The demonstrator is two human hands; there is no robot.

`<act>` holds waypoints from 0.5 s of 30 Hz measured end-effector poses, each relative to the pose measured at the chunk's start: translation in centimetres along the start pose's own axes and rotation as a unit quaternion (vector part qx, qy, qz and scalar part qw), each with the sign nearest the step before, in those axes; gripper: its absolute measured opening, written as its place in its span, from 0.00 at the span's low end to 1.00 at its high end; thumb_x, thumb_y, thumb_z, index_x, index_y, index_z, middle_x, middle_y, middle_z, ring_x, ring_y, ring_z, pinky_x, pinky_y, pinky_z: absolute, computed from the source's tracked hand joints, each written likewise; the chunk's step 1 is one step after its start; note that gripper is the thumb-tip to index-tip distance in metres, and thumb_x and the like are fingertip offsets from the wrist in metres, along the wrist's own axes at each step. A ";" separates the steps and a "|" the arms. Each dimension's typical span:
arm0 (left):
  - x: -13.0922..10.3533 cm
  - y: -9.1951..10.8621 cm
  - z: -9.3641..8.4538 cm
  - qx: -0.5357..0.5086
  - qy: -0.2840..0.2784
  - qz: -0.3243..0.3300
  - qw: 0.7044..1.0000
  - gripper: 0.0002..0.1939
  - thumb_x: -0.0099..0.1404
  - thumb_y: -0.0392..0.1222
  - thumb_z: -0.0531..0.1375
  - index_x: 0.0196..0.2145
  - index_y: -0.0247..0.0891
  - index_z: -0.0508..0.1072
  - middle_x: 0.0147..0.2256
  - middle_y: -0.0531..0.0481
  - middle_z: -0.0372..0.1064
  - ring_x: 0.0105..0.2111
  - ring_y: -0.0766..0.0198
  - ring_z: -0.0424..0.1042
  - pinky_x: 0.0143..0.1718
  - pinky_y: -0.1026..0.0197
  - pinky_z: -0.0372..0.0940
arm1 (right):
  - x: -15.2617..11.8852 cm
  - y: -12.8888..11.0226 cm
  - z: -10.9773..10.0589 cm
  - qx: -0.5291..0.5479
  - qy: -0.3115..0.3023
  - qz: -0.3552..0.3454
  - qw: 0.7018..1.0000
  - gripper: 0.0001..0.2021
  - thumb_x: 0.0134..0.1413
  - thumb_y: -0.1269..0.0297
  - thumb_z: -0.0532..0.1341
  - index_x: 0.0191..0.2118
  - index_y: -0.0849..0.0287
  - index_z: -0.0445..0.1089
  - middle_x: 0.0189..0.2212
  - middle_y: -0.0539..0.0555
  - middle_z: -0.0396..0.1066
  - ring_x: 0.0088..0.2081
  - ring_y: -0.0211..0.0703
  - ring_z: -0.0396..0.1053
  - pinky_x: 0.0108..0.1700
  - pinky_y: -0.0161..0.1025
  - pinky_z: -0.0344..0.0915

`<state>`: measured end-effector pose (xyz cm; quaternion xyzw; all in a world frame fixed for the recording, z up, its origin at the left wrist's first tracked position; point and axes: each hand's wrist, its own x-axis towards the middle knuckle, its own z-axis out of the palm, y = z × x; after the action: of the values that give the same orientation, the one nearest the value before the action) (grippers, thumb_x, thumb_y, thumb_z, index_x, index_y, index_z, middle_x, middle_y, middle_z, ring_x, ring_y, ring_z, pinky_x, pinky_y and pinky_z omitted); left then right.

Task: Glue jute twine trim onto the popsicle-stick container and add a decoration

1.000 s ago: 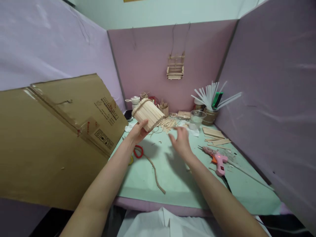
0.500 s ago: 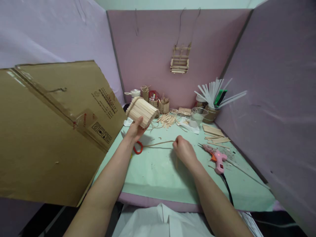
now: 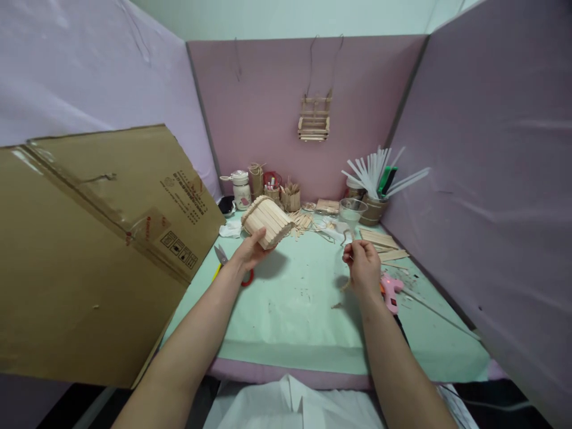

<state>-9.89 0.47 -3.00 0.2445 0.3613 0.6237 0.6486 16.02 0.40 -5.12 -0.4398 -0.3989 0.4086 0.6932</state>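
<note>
Two bare hands, both occupied. Left hand [image 3: 251,253] half-curled under stick-covered container [image 3: 268,219], thumb on near side; container tilted, just beyond left wrist. Right hand [image 3: 361,265] pinched nearly closed, apparently on tan cord [image 3: 345,286], bits showing above and below fingers. Scissors [image 3: 220,255] partly behind left forearm; pink glue gun [image 3: 391,292] just right of right wrist. Step, judged: handling cord. Next move likely calls for steady container, firm pinch.

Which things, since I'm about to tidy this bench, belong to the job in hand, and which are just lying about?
Likely belong:
wooden-stick piece, in the left hand
twine, in the right hand
scissors and glue gun, close by

Apparently just around:
cardboard
white-lidded jar
clear cup
hanging stick rack
</note>
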 end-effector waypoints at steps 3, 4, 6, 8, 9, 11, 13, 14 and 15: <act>0.0 -0.1 -0.1 -0.009 0.004 -0.012 1.000 0.26 0.54 0.40 0.67 0.50 0.36 0.70 0.43 0.42 0.75 0.41 0.57 0.75 0.39 0.60 0.72 | -0.1 -0.8 -0.1 0.053 -0.030 0.016 0.998 0.12 0.44 0.56 0.61 0.28 0.55 0.58 0.23 0.44 0.63 0.22 0.31 0.58 0.26 0.31 0.57; 0.0 -0.2 -0.1 -0.012 0.003 -0.014 1.000 0.27 0.54 0.41 0.67 0.51 0.36 0.69 0.43 0.42 0.75 0.41 0.56 0.75 0.40 0.59 0.72 | -0.2 -1.1 -0.2 0.065 -0.043 0.021 0.997 0.12 0.43 0.56 0.61 0.28 0.55 0.57 0.22 0.44 0.62 0.22 0.31 0.58 0.26 0.31 0.57; -0.1 -0.2 -0.1 -0.015 -0.003 -0.014 1.000 0.28 0.54 0.40 0.68 0.52 0.36 0.69 0.44 0.42 0.75 0.42 0.56 0.75 0.40 0.59 0.72 | -0.5 -1.8 -0.3 0.090 -0.082 0.032 0.992 0.12 0.43 0.56 0.61 0.27 0.54 0.56 0.22 0.44 0.60 0.22 0.33 0.57 0.26 0.33 0.58; -0.2 -0.2 -0.1 -0.015 -0.013 -0.014 1.000 0.28 0.53 0.41 0.68 0.52 0.36 0.69 0.43 0.41 0.75 0.41 0.55 0.75 0.40 0.59 0.72 | -0.7 -2.4 -0.5 0.120 -0.127 0.040 0.984 0.11 0.44 0.57 0.59 0.27 0.53 0.55 0.22 0.44 0.57 0.22 0.34 0.55 0.26 0.34 0.58; -0.2 -0.2 -0.2 -0.015 -0.018 -0.013 1.000 0.28 0.53 0.41 0.68 0.52 0.35 0.69 0.43 0.41 0.75 0.41 0.55 0.75 0.40 0.59 0.72 | -0.8 -2.7 -0.6 0.133 -0.144 0.042 0.980 0.11 0.44 0.57 0.59 0.27 0.53 0.54 0.22 0.44 0.56 0.22 0.34 0.55 0.26 0.34 0.57; -0.3 -0.2 -0.2 -0.014 -0.021 -0.015 1.000 0.28 0.54 0.41 0.68 0.52 0.35 0.69 0.43 0.42 0.75 0.41 0.56 0.75 0.40 0.59 0.72 | -0.8 -2.8 -0.7 0.144 -0.162 0.043 0.975 0.11 0.45 0.58 0.58 0.27 0.53 0.53 0.22 0.44 0.54 0.22 0.34 0.53 0.26 0.34 0.57; -0.3 -0.2 -0.2 -0.015 -0.018 -0.016 1.000 0.28 0.54 0.42 0.68 0.52 0.35 0.69 0.42 0.42 0.75 0.42 0.56 0.75 0.41 0.59 0.72 | -0.7 -2.6 -0.7 0.103 -0.155 0.038 0.982 0.11 0.46 0.56 0.56 0.27 0.53 0.51 0.23 0.45 0.54 0.22 0.35 0.54 0.26 0.34 0.57; -0.3 -0.1 -0.2 -0.015 -0.017 -0.017 1.000 0.28 0.53 0.42 0.68 0.51 0.36 0.69 0.42 0.42 0.75 0.42 0.56 0.75 0.41 0.59 0.72 | -0.6 -2.4 -0.7 0.070 -0.149 0.035 0.986 0.12 0.46 0.55 0.56 0.27 0.53 0.51 0.23 0.45 0.55 0.22 0.35 0.55 0.27 0.35 0.58; -0.3 -0.1 -0.2 -0.015 -0.017 -0.018 1.000 0.28 0.53 0.42 0.69 0.51 0.36 0.70 0.43 0.42 0.75 0.43 0.55 0.75 0.41 0.59 0.72 | -0.6 -2.0 -0.6 0.035 -0.143 0.033 0.989 0.12 0.46 0.54 0.55 0.27 0.53 0.51 0.23 0.45 0.57 0.22 0.35 0.56 0.27 0.35 0.59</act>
<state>-9.96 0.18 -3.15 0.2389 0.3454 0.6128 0.6694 16.82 -0.89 -3.51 -0.3655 -0.4645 0.5035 0.6302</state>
